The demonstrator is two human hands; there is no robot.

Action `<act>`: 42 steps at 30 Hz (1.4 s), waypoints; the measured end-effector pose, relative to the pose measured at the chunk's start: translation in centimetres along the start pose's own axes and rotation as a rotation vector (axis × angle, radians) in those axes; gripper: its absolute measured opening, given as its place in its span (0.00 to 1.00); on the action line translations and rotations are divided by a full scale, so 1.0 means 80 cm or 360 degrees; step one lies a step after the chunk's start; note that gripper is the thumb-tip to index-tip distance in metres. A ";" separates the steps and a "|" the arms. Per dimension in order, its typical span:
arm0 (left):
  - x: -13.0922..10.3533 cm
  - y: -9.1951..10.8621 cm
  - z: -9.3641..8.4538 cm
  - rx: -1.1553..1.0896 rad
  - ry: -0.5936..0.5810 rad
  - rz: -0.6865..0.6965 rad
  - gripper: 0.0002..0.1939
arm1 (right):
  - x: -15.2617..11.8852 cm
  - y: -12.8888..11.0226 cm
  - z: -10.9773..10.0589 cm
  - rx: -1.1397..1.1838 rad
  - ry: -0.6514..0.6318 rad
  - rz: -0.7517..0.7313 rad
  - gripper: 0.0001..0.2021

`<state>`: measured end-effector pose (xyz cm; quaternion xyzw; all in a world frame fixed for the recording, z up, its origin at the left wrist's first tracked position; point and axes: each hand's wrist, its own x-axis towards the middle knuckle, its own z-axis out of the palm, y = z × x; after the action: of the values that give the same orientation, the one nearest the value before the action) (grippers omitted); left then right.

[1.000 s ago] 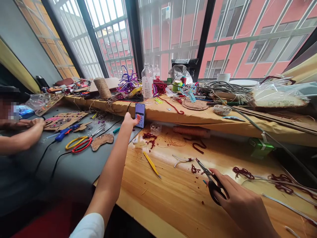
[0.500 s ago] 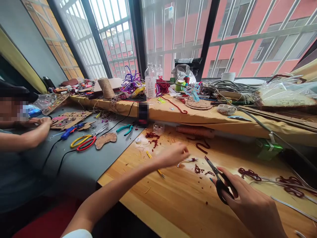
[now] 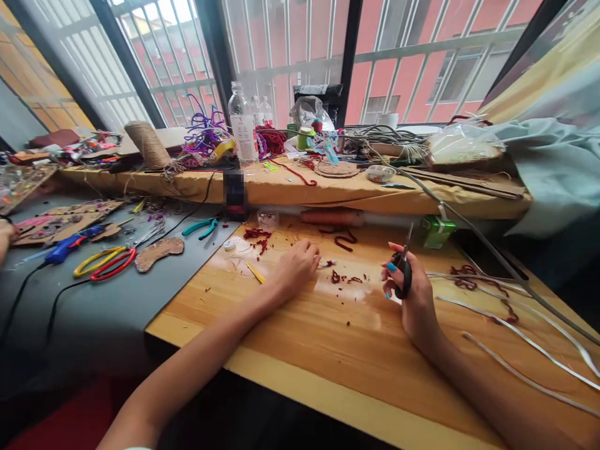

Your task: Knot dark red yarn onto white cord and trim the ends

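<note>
My left hand [image 3: 296, 270] rests low over the wooden table, fingers bent down and together. Right at its fingertips lies a short white cord with a dark red end [image 3: 329, 263]; whatever the fingers hold is hidden. My right hand [image 3: 415, 290] is raised off the table and grips black-handled scissors [image 3: 407, 269], blades pointing up. Dark red yarn scraps [image 3: 344, 277] are scattered between my hands. To the right of my right hand lie white cords [image 3: 510, 325] and a dark red looped yarn piece [image 3: 464, 277].
A yellow pencil-like stick [image 3: 255, 272] lies beside my left forearm. Behind are a clear tub [image 3: 268, 219], a thread spool [image 3: 332, 217] and a cluttered cloth-covered ledge [image 3: 281, 194]. Teal pliers [image 3: 200, 229], red-handled scissors [image 3: 115, 265] and a blue glue gun [image 3: 65, 249] lie left. A co-worker's hand [image 3: 4, 237] shows at the edge.
My view has turned right. My left hand has lowered to the table by the white cord. My right hand has turned the scissors upright, away from the yarn scraps.
</note>
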<state>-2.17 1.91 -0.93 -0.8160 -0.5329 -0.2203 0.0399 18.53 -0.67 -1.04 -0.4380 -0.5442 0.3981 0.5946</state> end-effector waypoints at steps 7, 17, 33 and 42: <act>-0.001 0.001 0.006 0.0074 -0.0098 0.0271 0.12 | 0.000 0.005 -0.002 -0.0321 -0.0247 0.0179 0.23; 0.004 0.003 0.002 -0.0674 0.0009 -0.0207 0.13 | 0.000 0.004 -0.003 -0.0830 -0.0481 -0.0259 0.21; -0.004 0.026 0.002 -0.1818 -0.0366 -0.0596 0.12 | -0.012 0.001 -0.002 -0.2049 -0.0341 -0.1009 0.19; -0.006 0.026 0.004 -0.1829 -0.0345 -0.0526 0.14 | -0.015 -0.005 -0.001 -0.2162 -0.0309 -0.0993 0.20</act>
<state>-0.39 0.76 -1.08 -0.6313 -0.4493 -0.3916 -0.4963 18.51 -1.95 -1.05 -0.4968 -0.8188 -0.1751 0.2281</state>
